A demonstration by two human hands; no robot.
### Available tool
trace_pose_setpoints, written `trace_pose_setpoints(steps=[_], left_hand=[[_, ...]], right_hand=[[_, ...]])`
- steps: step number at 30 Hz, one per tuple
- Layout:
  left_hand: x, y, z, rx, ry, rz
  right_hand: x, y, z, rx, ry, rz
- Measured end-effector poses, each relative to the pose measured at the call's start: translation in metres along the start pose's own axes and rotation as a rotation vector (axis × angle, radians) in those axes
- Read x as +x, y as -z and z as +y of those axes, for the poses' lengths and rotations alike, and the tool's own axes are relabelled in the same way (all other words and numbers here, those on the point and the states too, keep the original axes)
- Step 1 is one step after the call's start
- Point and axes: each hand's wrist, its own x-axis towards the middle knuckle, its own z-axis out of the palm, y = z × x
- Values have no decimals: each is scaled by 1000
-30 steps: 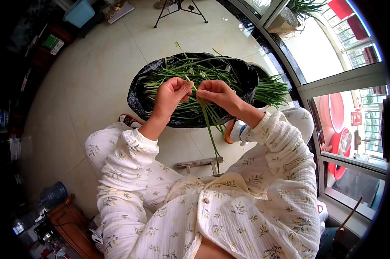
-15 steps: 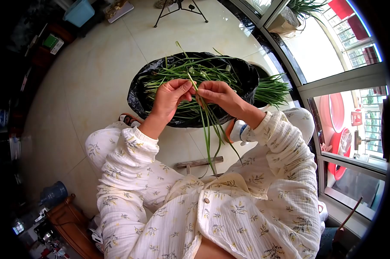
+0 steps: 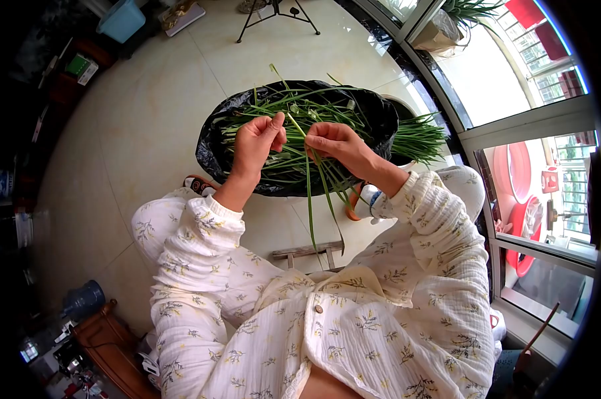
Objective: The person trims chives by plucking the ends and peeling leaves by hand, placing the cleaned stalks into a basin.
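My right hand (image 3: pixel 337 145) pinches a few garlic chives (image 3: pixel 309 193) between thumb and fingertips. Their pale stem end points up and left, and the long green leaves hang down toward my lap. Just left of that stem end is my left hand (image 3: pixel 254 147), its fingers closed with the thumb on top; whatever it may hold is too small to make out. Under both hands sits a black plastic bag (image 3: pixel 215 143), spread wide and filled with a loose tangle of chives (image 3: pixel 280 100).
Right of the bag, a round container (image 3: pixel 399 106) has a neat bunch of chives (image 3: pixel 420 139) beside it, over its rim. A small wooden stool (image 3: pixel 307 251) is between my legs. Glass doors (image 3: pixel 526 126) run along the right, and a black metal stand (image 3: pixel 277 16) is on the tiles ahead.
My left hand has moved off the stem, left and slightly up, leaving a gap between the hands. The right hand still holds the chives, and fewer leaves hang below it.
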Motion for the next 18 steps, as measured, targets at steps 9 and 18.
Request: trace_pose_setpoints(steps=[9, 18], left_hand=[[-7, -13, -1, 8, 55, -10], [-9, -12, -4, -90, 61, -81]], right_hand=[[2, -7, 13, -344, 127, 161], [2, -8, 7, -360, 149, 120]])
